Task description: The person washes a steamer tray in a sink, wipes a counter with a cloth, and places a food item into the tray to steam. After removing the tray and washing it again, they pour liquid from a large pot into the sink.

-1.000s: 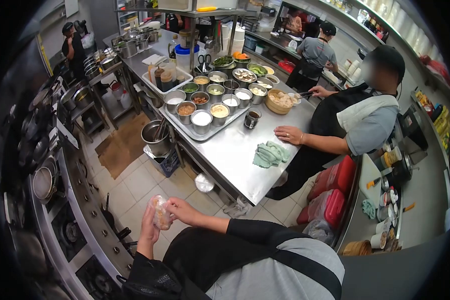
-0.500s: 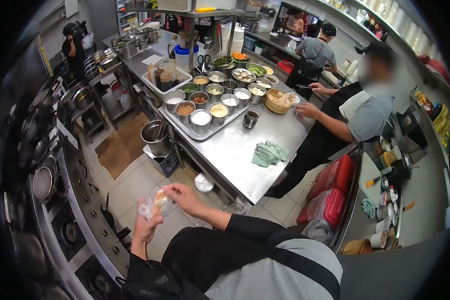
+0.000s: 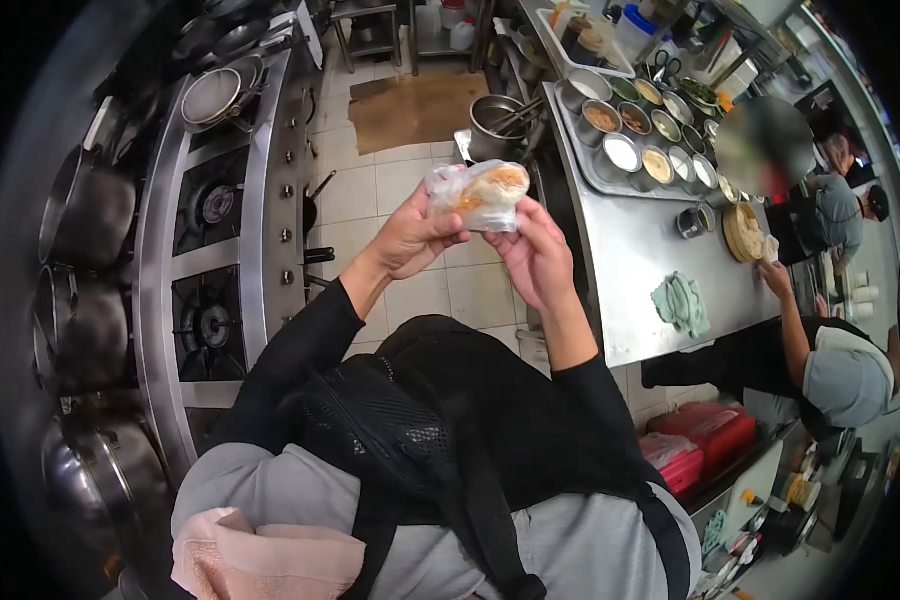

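Note:
A whitish and orange food item (image 3: 495, 190), partly wrapped in clear plastic, is held up in front of my body over the tiled floor. My left hand (image 3: 415, 238) grips its lower left side, fingers closed round the plastic. On the right side, my right hand (image 3: 540, 252) pinches the lower edge of the plastic with thumb and fingers. What exactly the food is cannot be made out.
Left stands a gas stove (image 3: 215, 205) with pans beyond it. A steel table (image 3: 635, 260) on the right bears a tray of metal containers, a green cloth (image 3: 681, 304) and a bamboo steamer (image 3: 744, 232). A co-worker (image 3: 840, 370) stands beside it.
The view has turned left toward the stove. My hands have risen with the wrapped food, and my right hand has moved from its top to the lower edge of the plastic.

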Tool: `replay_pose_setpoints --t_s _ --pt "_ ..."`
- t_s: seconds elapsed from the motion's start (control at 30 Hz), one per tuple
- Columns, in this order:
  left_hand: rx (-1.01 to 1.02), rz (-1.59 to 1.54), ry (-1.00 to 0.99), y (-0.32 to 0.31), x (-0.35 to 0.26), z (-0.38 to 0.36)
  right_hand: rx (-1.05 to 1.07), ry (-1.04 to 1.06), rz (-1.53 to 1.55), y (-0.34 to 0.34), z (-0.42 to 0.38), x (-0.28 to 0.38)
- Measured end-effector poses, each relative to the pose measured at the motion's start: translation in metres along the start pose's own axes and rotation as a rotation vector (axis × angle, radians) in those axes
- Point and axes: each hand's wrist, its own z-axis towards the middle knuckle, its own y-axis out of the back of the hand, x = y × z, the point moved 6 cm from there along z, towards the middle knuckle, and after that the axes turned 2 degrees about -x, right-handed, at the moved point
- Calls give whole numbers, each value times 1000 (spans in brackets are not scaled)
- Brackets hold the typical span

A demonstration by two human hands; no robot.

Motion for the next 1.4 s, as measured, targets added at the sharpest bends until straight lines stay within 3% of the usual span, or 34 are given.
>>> replay_pose_setpoints --t_s 0.13,0.2,0.37,0.43,0.47,0.53,0.6,0.63,0.73,0.77,0.97,1.03,1.2,1.27,1.33,1.4 --pt "-82 92 -39 -12 -3 -3 -12 129 -70 -11 -12 -1" --pt "-49 166 -65 -14 -1 -2 -160 262 -278 -3 -12 4" --pt "-39 317 -135 -23 1 -4 -242 358 -562 9 -16 13" --pt "-126 553 -202 -17 1 -1 -243 384 -685 12 -16 13" --pt "-133 552 -200 -17 1 -1 -257 441 -762 12 -16 15" --pt "-205 239 -77 -11 8 -3 -268 490 -836 8 -17 12" --pt "-219 181 -77 -11 13 -3 -437 620 -746 7 -20 19" --pt "-229 123 -74 -11 15 -3 -470 693 -896 4 -23 25" --pt "-223 115 -111 -6 17 -4 -395 643 -1094 0 -28 28" --pt "-223 115 -110 -6 18 -4 -379 400 -920 6 -27 21" --pt "-216 243 -153 -22 12 -8 -317 348 -668 -7 -14 7" --pt "-103 176 -62 -20 17 -7 -312 344 -602 -4 -12 7" --pt "-158 60 -96 -17 18 -8 -282 286 -410 9 -8 3" --pt "-143 95 -128 -13 20 -7 -253 256 -455 9 -9 8" --pt "-103 373 -231 -17 18 -8 -231 224 -499 7 -9 9" --pt "-101 370 -217 -13 20 -8 -267 178 -619 9 -9 10"
